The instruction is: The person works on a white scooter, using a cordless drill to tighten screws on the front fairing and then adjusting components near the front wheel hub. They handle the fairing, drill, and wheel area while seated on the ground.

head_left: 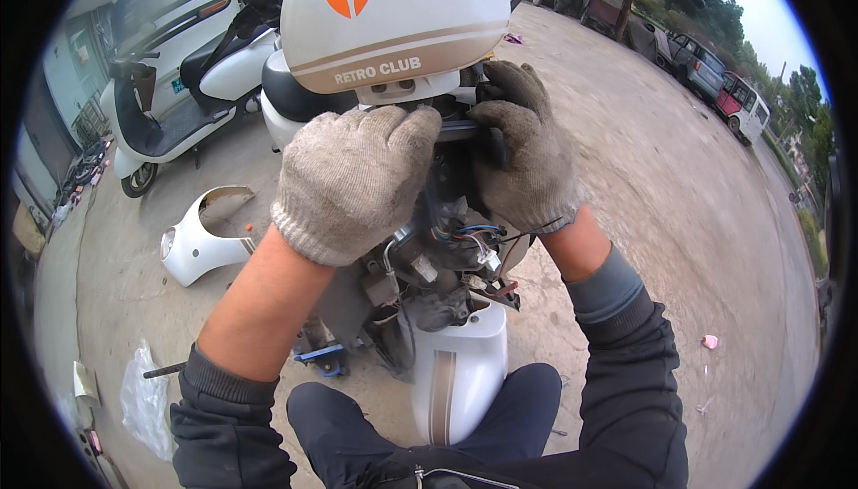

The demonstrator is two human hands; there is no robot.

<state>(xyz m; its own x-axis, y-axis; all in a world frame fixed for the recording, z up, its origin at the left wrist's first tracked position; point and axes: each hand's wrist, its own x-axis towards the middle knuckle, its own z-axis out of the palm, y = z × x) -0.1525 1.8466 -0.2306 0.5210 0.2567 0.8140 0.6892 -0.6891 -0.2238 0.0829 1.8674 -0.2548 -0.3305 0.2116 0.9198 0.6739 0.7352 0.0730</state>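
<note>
A white rounded scooter cover (pixel 402 24) with a tan band and an orange emblem stands in front of me, over the stripped front of a scooter. My left hand (pixel 353 181), in a knitted grey glove, is closed just below it, fingertips against the parts under its lower bracket (pixel 407 88); what they grip is hidden. My gloved right hand (pixel 527 154) curls its fingers round a dark part at the right of that bracket, mostly covered by the glove. Below the hands hang exposed coloured wires with a white connector (pixel 488 259). A white front fender (pixel 460 373) with a tan stripe sits between my knees.
On the ground at left lies a loose white body panel (pixel 201 243), with a clear plastic bag (pixel 147 400) nearer me. A white scooter (pixel 179 87) is parked at the far left. Vehicles (pixel 697 64) stand along the far right. A blue metal piece (pixel 329 359) lies below my left forearm.
</note>
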